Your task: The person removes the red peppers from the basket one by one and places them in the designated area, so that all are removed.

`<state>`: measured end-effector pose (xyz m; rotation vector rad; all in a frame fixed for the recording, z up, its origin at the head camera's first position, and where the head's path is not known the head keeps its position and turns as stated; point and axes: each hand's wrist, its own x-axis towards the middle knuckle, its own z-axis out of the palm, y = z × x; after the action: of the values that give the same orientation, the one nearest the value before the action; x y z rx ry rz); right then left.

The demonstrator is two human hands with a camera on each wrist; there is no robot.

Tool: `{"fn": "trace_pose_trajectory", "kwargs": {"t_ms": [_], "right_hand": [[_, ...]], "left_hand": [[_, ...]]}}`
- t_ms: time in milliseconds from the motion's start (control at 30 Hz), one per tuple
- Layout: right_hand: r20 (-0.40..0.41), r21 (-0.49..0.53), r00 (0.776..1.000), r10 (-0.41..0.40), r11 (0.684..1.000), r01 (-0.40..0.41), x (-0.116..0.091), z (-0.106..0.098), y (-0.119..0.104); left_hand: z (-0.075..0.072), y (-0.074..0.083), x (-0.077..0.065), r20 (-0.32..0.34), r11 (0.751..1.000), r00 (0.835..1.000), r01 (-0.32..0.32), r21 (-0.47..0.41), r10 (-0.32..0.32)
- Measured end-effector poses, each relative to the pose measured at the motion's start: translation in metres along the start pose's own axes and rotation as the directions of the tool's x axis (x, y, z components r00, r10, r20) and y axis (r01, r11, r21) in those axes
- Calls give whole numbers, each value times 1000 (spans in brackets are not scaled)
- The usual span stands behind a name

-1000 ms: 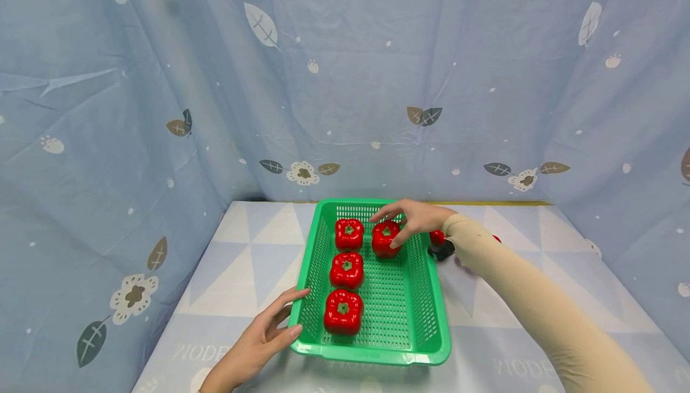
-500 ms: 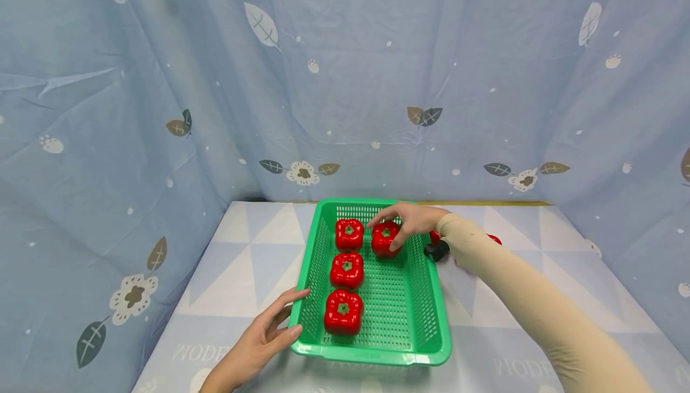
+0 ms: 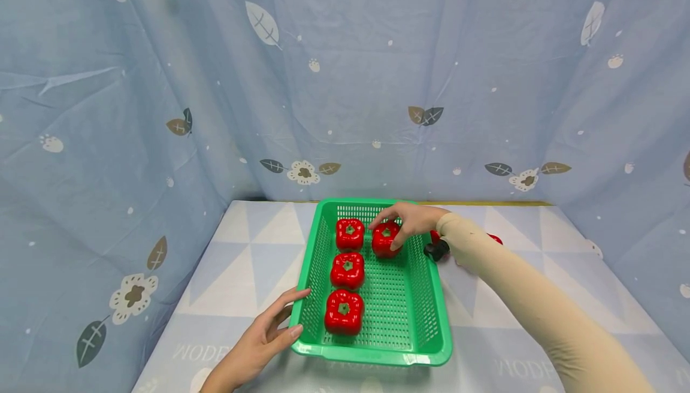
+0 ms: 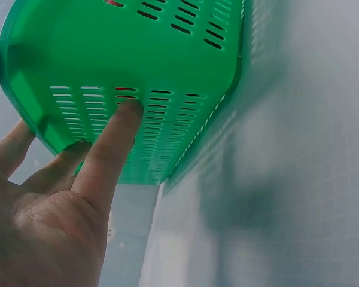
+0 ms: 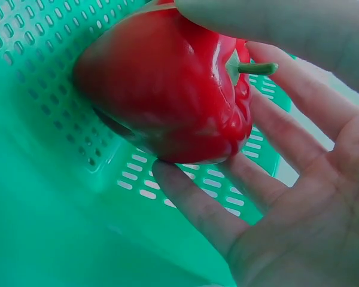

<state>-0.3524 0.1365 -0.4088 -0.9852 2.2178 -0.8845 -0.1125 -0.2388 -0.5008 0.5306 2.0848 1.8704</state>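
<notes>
A green plastic basket [image 3: 372, 355] stands on the table with red bell peppers inside. Three of them line its left side: a far pepper [image 3: 350, 235], a middle pepper [image 3: 347, 271] and a near pepper [image 3: 344, 313]. My right hand [image 3: 415, 218] holds another red bell pepper [image 3: 385, 241] at the far right of the basket, thumb on one side and fingers round the other. Its green stem [image 5: 257, 69] points toward the palm in the right wrist view. At the basket's near left corner my left hand [image 3: 259, 340] grips the rim, with fingers against the slotted outer wall [image 4: 125, 66].
Right of the basket, partly behind the right sleeve [image 3: 517, 285], are red objects [image 3: 494, 239]. A black device [image 3: 436, 251] sits below the right wrist. A patterned cloth [image 3: 232, 273] covers the table, and a blue curtain [image 3: 345, 81] hangs behind it.
The right hand has shifted slightly left and settled closer round its pepper, the wrist turning a little. The left hand, basket and other peppers stay in place.
</notes>
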Motion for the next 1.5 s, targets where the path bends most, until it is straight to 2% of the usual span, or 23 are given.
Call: {"fn": "trace_pose_trajectory", "kwargs": {"t_ms": [633,933,1233,1500], "right_hand": [[-24,-39,1000,7,999,-8,-2,-2,-3],[-49,-45,998,-28,999,25,-9,-4,-8],[-28,-8,998,-62,998,62,-18,-12,-18],[-75,-36,995,-69,997,67,-35,-23,-24]], "left_hand": [[1,0,0,-3,1000,1000,-3,-3,3],[1,0,0,-7,1000,1000,-4,11,4],[1,-1,0,-7,1000,1000,5,1,-5],[1,-1,1,-7,1000,1000,1,2,-1]]}}
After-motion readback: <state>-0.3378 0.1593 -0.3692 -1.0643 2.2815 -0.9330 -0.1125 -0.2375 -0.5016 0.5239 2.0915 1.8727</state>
